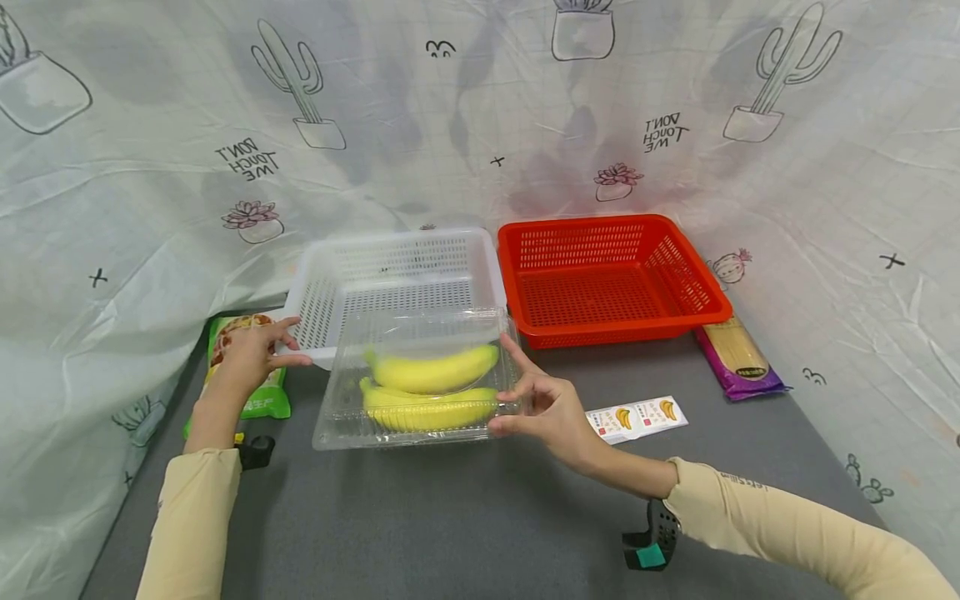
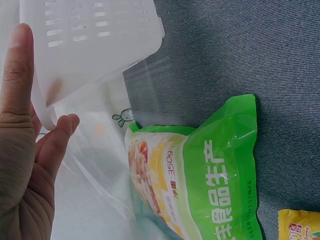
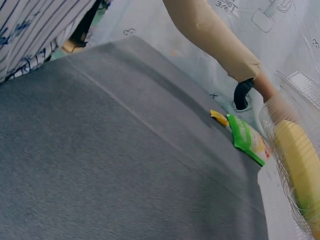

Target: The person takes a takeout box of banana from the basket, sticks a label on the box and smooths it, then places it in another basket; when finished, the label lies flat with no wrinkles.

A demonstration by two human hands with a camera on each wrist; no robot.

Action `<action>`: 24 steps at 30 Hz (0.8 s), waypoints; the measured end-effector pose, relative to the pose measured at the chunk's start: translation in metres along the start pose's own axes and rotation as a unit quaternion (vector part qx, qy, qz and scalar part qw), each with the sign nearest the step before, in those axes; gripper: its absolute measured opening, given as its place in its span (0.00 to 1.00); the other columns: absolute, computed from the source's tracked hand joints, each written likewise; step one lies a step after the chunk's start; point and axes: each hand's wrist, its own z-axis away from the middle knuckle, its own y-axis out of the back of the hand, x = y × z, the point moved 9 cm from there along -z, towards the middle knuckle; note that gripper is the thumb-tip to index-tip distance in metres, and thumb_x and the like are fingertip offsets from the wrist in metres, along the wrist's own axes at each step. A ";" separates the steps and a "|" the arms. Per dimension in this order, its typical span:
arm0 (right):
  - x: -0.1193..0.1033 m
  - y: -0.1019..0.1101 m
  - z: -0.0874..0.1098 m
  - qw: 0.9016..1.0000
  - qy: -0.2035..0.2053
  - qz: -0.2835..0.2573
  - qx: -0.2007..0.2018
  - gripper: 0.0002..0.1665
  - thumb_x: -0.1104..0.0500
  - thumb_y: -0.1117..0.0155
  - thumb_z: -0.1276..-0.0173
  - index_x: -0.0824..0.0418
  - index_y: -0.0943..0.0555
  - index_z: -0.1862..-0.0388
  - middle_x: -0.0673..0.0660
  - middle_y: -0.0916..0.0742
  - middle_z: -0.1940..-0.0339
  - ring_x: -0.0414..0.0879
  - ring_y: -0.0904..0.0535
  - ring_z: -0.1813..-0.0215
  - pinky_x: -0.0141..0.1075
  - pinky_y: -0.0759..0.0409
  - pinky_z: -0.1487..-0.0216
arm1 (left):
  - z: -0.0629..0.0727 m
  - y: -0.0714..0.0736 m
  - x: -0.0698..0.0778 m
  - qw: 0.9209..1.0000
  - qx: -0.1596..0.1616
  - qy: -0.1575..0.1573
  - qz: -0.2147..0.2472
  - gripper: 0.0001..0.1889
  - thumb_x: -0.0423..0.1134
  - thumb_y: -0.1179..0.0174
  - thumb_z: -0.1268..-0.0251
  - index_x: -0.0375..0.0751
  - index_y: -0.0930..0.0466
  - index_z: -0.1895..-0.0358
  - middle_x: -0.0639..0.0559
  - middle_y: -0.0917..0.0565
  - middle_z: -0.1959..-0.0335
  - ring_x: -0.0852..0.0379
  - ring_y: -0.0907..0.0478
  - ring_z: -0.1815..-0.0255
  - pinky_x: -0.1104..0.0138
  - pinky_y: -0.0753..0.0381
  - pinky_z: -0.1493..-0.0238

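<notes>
My left hand [image 1: 251, 354] grips the rim of the white slotted basket [image 1: 390, 302] at its front left corner. In the left wrist view, its fingers [image 2: 16, 80] are around that rim. My right hand [image 1: 551, 417] holds the right side of a clear plastic box [image 1: 341, 421], thumb low and index finger raised along the side. Yellow bananas [image 1: 435, 410] show through the box, which is tilted and overlaps the basket's front edge. At the right edge of the right wrist view a banana [image 3: 299, 160] is visible through the plastic; the right hand is out of that view.
A red basket [image 1: 600, 292] stands right of the white one. A noodle packet [image 1: 738, 358] lies beyond it. A banana-printed card [image 1: 637, 419] is near my right hand. A green food bag [image 2: 220, 165] and a small yellow packet [image 2: 300, 225] lie at the left.
</notes>
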 end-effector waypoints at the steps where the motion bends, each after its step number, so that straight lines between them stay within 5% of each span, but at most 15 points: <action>1: 0.000 0.000 0.002 1.000 0.002 0.001 0.000 0.12 0.69 0.23 0.51 0.59 0.15 0.69 0.65 0.40 0.25 0.39 0.41 0.82 0.26 0.37 0.79 | 0.000 0.000 0.000 1.000 -0.001 0.001 0.001 0.15 0.43 0.27 0.57 0.34 0.18 0.71 0.33 0.22 0.45 0.58 0.44 0.84 0.69 0.45 0.84; 4: 0.002 -0.001 0.007 1.000 0.006 0.006 -0.001 0.14 0.69 0.23 0.51 0.53 0.15 0.69 0.65 0.39 0.25 0.40 0.41 0.82 0.27 0.38 0.80 | 0.000 -0.001 -0.001 1.000 -0.004 0.002 0.002 0.15 0.43 0.27 0.56 0.34 0.18 0.71 0.33 0.22 0.44 0.58 0.44 0.84 0.69 0.45 0.84; 11: 0.011 -0.003 0.016 1.000 0.019 0.005 -0.013 0.13 0.72 0.25 0.51 0.75 0.20 0.69 0.68 0.41 0.26 0.41 0.41 0.82 0.29 0.37 0.81 | 0.001 0.000 0.000 1.000 -0.001 -0.001 0.004 0.15 0.43 0.28 0.56 0.35 0.17 0.70 0.33 0.21 0.45 0.58 0.44 0.84 0.69 0.44 0.83; 16: 0.018 -0.004 0.021 0.999 0.028 0.011 -0.021 0.13 0.73 0.25 0.51 0.76 0.21 0.69 0.70 0.41 0.26 0.42 0.41 0.81 0.31 0.38 0.82 | 0.002 0.000 0.001 1.000 0.003 -0.005 0.007 0.14 0.42 0.27 0.56 0.35 0.17 0.71 0.32 0.22 0.45 0.58 0.44 0.84 0.69 0.44 0.83; 24: 0.026 -0.005 0.030 0.998 0.053 0.016 -0.026 0.14 0.74 0.26 0.51 0.79 0.23 0.70 0.66 0.40 0.25 0.44 0.39 0.81 0.34 0.38 0.82 | -0.003 0.000 0.001 1.000 -0.004 -0.004 0.000 0.22 0.43 0.27 0.55 0.30 0.17 0.59 0.35 0.19 0.67 0.56 0.40 0.83 0.67 0.41 0.81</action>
